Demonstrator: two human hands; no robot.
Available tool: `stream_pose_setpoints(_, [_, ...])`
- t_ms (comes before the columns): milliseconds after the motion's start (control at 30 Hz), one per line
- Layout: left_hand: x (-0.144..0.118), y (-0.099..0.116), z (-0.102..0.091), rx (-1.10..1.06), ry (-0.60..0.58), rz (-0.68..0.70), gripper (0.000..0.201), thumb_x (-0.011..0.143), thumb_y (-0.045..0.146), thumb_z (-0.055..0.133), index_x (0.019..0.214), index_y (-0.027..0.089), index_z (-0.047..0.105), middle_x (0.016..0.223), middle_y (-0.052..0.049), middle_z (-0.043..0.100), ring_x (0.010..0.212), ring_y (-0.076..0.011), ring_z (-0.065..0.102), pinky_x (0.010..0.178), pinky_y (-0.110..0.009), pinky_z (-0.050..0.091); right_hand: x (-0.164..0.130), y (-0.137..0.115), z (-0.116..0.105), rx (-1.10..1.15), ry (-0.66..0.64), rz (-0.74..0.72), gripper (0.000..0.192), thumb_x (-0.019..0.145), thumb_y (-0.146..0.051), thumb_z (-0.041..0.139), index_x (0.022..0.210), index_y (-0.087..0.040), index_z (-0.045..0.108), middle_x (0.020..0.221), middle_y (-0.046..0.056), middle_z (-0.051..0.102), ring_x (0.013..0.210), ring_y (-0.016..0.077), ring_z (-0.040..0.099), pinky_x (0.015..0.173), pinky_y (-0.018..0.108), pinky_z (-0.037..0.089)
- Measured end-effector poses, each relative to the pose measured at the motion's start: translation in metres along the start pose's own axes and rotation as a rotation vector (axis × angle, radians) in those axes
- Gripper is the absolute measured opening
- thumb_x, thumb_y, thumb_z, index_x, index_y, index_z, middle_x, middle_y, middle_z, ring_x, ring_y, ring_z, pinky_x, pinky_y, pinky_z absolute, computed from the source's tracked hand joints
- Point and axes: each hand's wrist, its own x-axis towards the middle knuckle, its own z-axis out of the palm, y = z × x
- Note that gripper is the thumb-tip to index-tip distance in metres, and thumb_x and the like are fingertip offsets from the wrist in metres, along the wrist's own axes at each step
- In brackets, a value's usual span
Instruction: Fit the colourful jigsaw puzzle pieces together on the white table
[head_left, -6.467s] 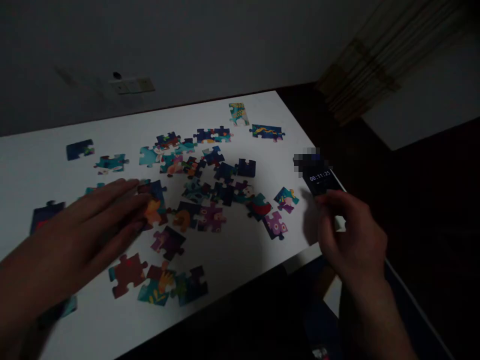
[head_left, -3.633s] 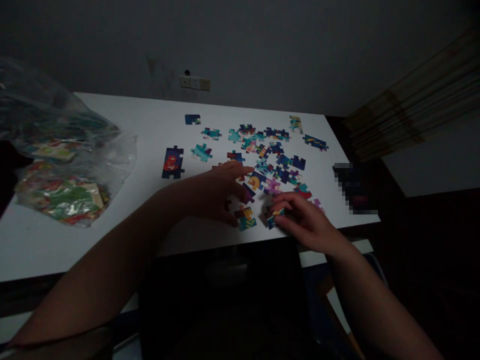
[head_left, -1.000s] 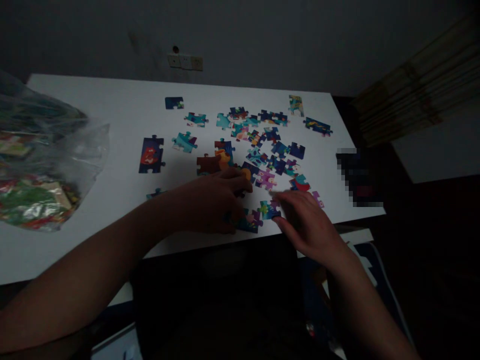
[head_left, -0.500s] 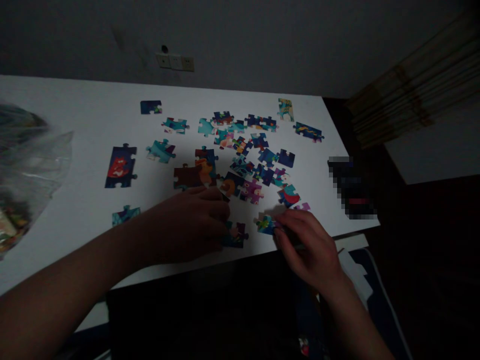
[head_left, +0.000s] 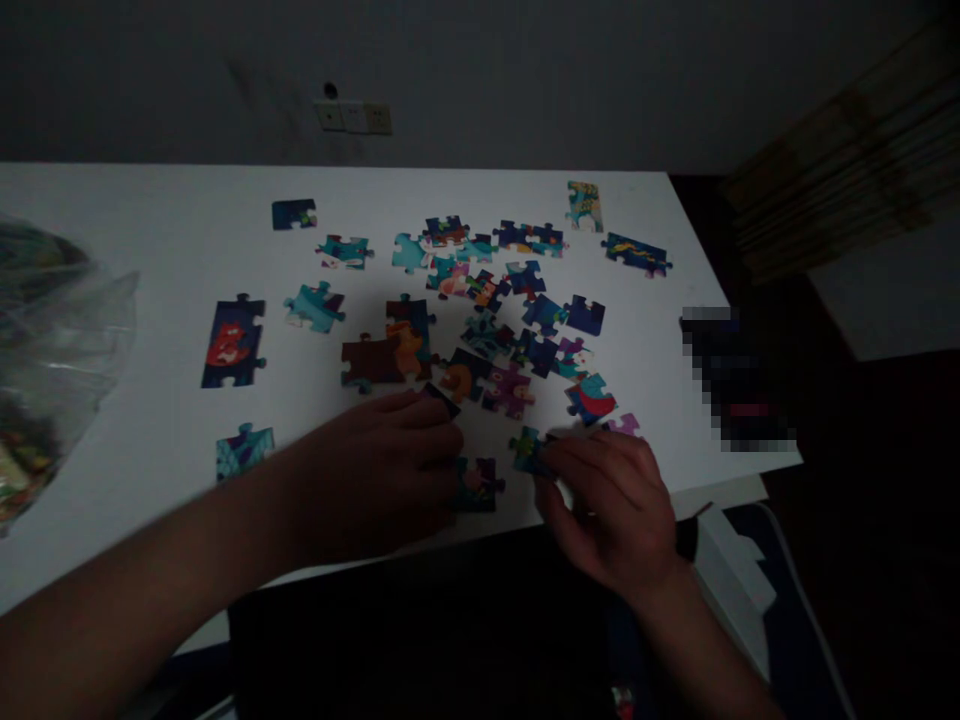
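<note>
Several colourful jigsaw pieces lie scattered on a white table (head_left: 150, 220) in dim light. My left hand (head_left: 375, 475) rests flat near the front edge, its fingertips on a dark purple piece (head_left: 476, 483). My right hand (head_left: 611, 500) pinches a small teal piece (head_left: 527, 450) just right of that piece. A brown and orange joined pair (head_left: 386, 350) lies beyond my left hand. A dark blue piece with a red figure (head_left: 231, 340) sits alone to the left.
A clear plastic bag (head_left: 45, 370) with printed contents lies at the table's left edge. A dark blurred-out object (head_left: 731, 380) sits at the right edge. A wall socket plate (head_left: 352, 117) is behind the table. Bamboo blinds (head_left: 840, 150) hang at right.
My right hand took up a teal piece and drew it toward the front edge next to the purple piece. My left hand slid back toward the front edge. The view shifted slightly.
</note>
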Motion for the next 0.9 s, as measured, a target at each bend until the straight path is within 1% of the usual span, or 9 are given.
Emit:
stream_pose_setpoints(133, [-0.001, -0.002, 0.004, -0.02, 0.013, 0.033, 0.009, 0.107, 0.027, 0.073, 0.107, 0.025, 0.082, 0.101, -0.005, 0.078, 0.097, -0.024, 0.069, 0.094, -0.04, 0.058, -0.006, 0.0, 0.002, 0.075, 0.168, 0.142, 0.044, 0.095, -0.015, 0.073, 0.137, -0.023, 0.07, 0.114, 0.01, 0.081, 0.103, 0.0311, 0.075, 0.09, 0.052, 0.061])
stream_pose_setpoints(200, [0.0, -0.003, 0.003, -0.034, -0.002, 0.031, 0.009, 0.107, 0.029, 0.074, 0.103, 0.025, 0.081, 0.1, -0.005, 0.077, 0.098, -0.0243, 0.069, 0.093, -0.04, 0.058, -0.01, 0.0, 0.004, 0.162, 0.277, 0.249, 0.038, 0.095, -0.014, 0.069, 0.131, -0.026, 0.071, 0.104, 0.007, 0.078, 0.097, 0.0303, 0.073, 0.085, 0.051, 0.06])
stream_pose_setpoints(267, [0.0, -0.003, 0.002, -0.044, -0.008, 0.021, 0.011, 0.107, 0.028, 0.073, 0.1, 0.025, 0.08, 0.099, -0.005, 0.077, 0.098, -0.0243, 0.069, 0.093, -0.04, 0.058, -0.012, 0.001, 0.005, 0.215, 0.33, 0.312, 0.032, 0.096, -0.012, 0.067, 0.123, -0.027, 0.073, 0.095, 0.005, 0.075, 0.09, 0.0286, 0.07, 0.079, 0.048, 0.058])
stream_pose_setpoints(433, [0.001, 0.0, 0.0, -0.009, 0.003, 0.018, 0.009, 0.104, 0.02, 0.074, 0.1, 0.025, 0.079, 0.097, -0.003, 0.075, 0.092, -0.023, 0.068, 0.088, -0.038, 0.056, -0.004, -0.001, 0.005, 0.082, 0.221, 0.164, 0.03, 0.093, -0.008, 0.066, 0.114, -0.028, 0.07, 0.09, 0.001, 0.075, 0.079, 0.0242, 0.069, 0.076, 0.044, 0.054])
stream_pose_setpoints(533, [0.002, 0.002, 0.0, -0.008, 0.025, 0.02, 0.01, 0.102, 0.017, 0.075, 0.096, 0.025, 0.078, 0.095, -0.003, 0.074, 0.091, -0.0225, 0.067, 0.086, -0.037, 0.055, 0.001, -0.004, 0.006, -0.009, 0.229, 0.156, 0.029, 0.091, -0.01, 0.066, 0.114, -0.029, 0.069, 0.089, 0.001, 0.075, 0.078, 0.0246, 0.067, 0.073, 0.043, 0.053])
stream_pose_setpoints(600, [0.002, 0.003, 0.0, -0.009, 0.041, 0.019, 0.011, 0.101, 0.015, 0.075, 0.095, 0.025, 0.078, 0.095, -0.003, 0.074, 0.09, -0.0221, 0.066, 0.085, -0.037, 0.055, 0.001, -0.005, 0.007, 0.002, 0.245, 0.154, 0.026, 0.091, -0.01, 0.065, 0.11, -0.028, 0.067, 0.085, 0.001, 0.071, 0.074, 0.0229, 0.063, 0.067, 0.04, 0.05])
stream_pose_setpoints(700, [0.002, 0.001, 0.003, -0.015, 0.047, 0.019, 0.015, 0.098, 0.013, 0.075, 0.09, 0.025, 0.076, 0.096, -0.003, 0.075, 0.088, -0.0213, 0.065, 0.083, -0.036, 0.056, 0.001, -0.004, 0.007, 0.074, 0.212, 0.068, 0.023, 0.087, -0.006, 0.062, 0.098, -0.026, 0.062, 0.072, -0.002, 0.06, 0.059, 0.0179, 0.05, 0.056, 0.037, 0.036])
stream_pose_setpoints(800, [-0.001, -0.003, 0.009, -0.018, 0.033, 0.036, 0.014, 0.098, 0.016, 0.077, 0.091, 0.028, 0.078, 0.097, -0.004, 0.076, 0.091, -0.0223, 0.066, 0.088, -0.037, 0.058, 0.0, -0.003, 0.006, 0.117, 0.178, -0.005, 0.023, 0.083, -0.005, 0.061, 0.094, -0.025, 0.061, 0.066, -0.004, 0.052, 0.055, 0.0166, 0.042, 0.053, 0.039, 0.027])
stream_pose_setpoints(900, [-0.004, -0.006, 0.013, -0.008, 0.023, 0.051, 0.013, 0.097, 0.019, 0.078, 0.093, 0.031, 0.08, 0.096, -0.004, 0.076, 0.092, -0.0235, 0.067, 0.091, -0.04, 0.06, -0.003, -0.003, 0.003, 0.152, 0.197, -0.037, 0.024, 0.08, -0.005, 0.06, 0.094, -0.025, 0.062, 0.063, -0.004, 0.05, 0.054, 0.0168, 0.042, 0.054, 0.039, 0.026])
